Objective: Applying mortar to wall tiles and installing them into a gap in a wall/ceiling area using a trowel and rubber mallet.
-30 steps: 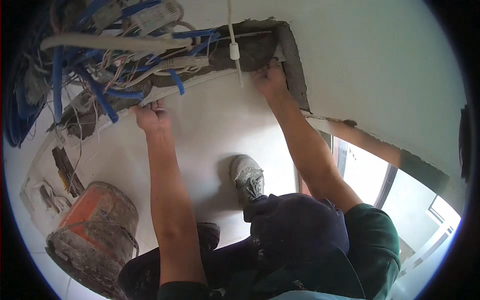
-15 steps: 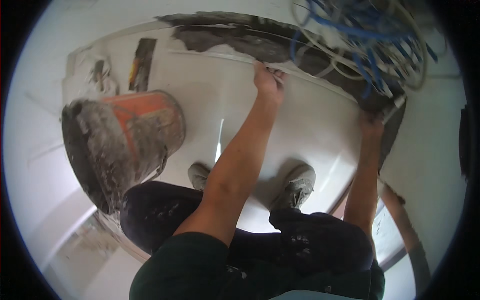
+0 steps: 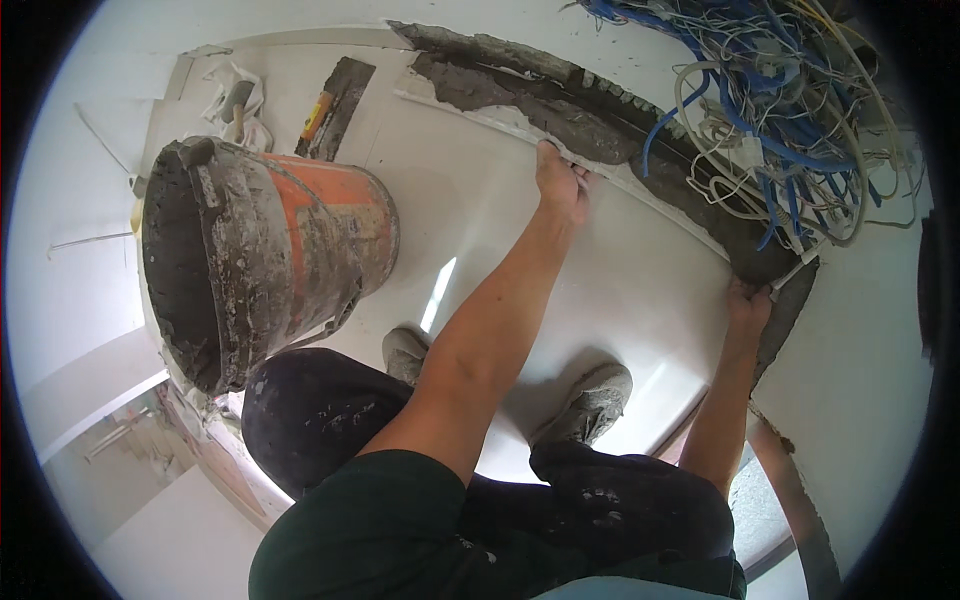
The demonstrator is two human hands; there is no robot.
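Note:
I squat on a large white floor tile. My left hand grips its far edge beside a strip of grey mortar. At the tile's far right corner, next to the dark mortar bed, my right hand holds the same edge. Both sets of fingers curl over the rim. My two dusty shoes stand on the tile near its middle.
An orange, mortar-caked bucket stands at the left. Behind it lie a trowel and crumpled white gloves. A tangle of blue and white cables fills the upper right. White tiles surround the mortar bed.
The view has swung round: the bucket went from lower left to upper left and the cables from upper left to upper right. Both hands stay on the tile's far edge.

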